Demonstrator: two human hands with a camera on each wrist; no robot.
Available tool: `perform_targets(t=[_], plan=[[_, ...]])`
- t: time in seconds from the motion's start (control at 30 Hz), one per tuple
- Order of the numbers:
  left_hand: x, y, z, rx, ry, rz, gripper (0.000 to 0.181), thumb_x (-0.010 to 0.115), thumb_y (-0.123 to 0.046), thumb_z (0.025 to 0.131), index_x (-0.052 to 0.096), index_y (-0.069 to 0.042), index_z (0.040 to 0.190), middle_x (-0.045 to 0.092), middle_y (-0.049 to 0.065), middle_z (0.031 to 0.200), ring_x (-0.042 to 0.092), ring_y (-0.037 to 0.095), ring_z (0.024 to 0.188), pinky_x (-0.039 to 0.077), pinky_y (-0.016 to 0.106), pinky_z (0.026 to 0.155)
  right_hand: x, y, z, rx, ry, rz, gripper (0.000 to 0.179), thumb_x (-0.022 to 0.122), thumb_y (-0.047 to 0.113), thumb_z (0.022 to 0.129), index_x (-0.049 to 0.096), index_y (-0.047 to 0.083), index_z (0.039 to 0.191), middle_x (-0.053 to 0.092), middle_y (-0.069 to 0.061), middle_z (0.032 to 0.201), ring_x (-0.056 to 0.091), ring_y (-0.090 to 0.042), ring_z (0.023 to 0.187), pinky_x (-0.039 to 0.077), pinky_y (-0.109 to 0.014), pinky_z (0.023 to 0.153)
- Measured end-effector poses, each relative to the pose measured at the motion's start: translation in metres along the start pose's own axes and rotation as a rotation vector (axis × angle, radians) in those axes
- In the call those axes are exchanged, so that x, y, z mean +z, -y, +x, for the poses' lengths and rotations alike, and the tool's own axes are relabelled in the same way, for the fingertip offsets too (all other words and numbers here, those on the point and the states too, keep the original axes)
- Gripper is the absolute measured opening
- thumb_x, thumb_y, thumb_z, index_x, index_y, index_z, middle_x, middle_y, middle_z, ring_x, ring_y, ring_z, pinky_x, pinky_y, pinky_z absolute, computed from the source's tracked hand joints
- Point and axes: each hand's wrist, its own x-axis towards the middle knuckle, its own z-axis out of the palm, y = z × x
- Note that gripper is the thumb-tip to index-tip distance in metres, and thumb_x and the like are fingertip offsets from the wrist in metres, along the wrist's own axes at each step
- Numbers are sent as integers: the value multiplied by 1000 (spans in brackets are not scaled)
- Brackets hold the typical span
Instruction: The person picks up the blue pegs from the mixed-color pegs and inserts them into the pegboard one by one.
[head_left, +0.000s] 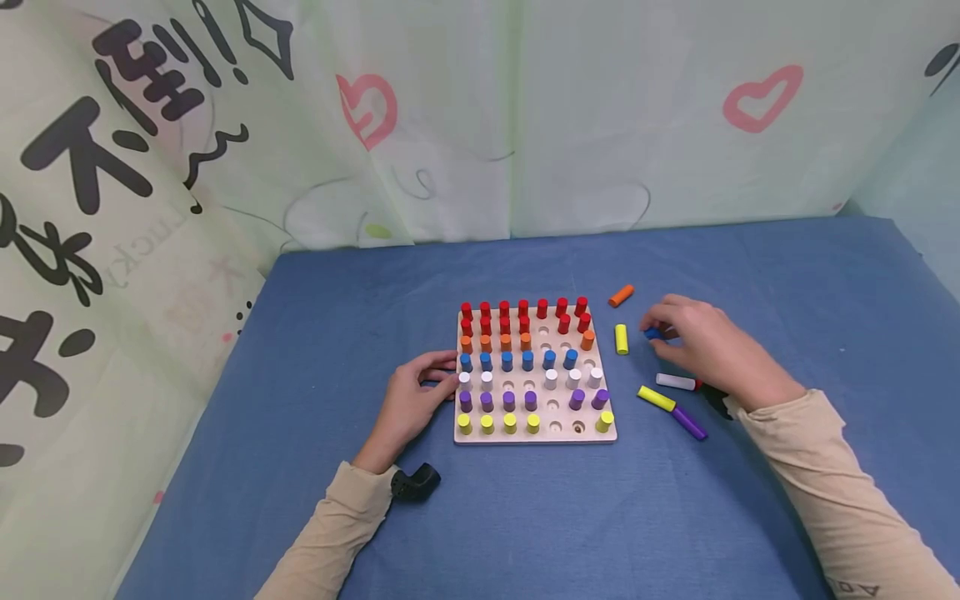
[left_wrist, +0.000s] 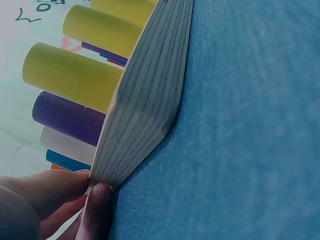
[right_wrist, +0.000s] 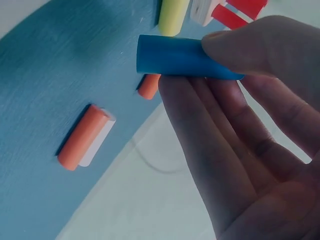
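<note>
A wooden pegboard [head_left: 525, 441] carries rows of upright pegs: red at the back, then orange, blue, white, purple and yellow at the front. Several holes stand bare, among them the right end of the blue row. My left hand [head_left: 416, 398] pinches the board's left edge; in the left wrist view the thumb [left_wrist: 60, 186] and a finger close on its layered side. Right of the board, my right hand [head_left: 693, 346] holds a blue peg [right_wrist: 170, 56] between thumb and fingertips, above the cloth.
Between board and right hand lie an orange peg [head_left: 621, 295] and a yellow peg [head_left: 621, 339]. Nearer the front are a white peg [head_left: 675, 382], another yellow peg [head_left: 656, 398] and a purple peg [head_left: 688, 422]. The right wrist view shows a further orange peg [right_wrist: 82, 137] beside a white one.
</note>
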Motion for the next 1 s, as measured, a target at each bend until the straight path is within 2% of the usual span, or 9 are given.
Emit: perform_targets(t=[0.47,1.0], plan=[[1,0,0,-10,-2,1,35,68,-14,94,65,-11,129,69,5,117,65,17,97,59,28,79,1,15,3,-30,18,49,20,74,-5,82,71,-2,101,66,-13,100,71,-31,90,59,-48,81],[0,-1,0,-1,-1,-5,35,68,-13,94,65,-10,129,69,6,117,66,17,97,59,26,77,6,23,6,-100,-10,104,20,76,-6,81,71,0,100,67,-11,100,71,-26,89,59,-42,79]])
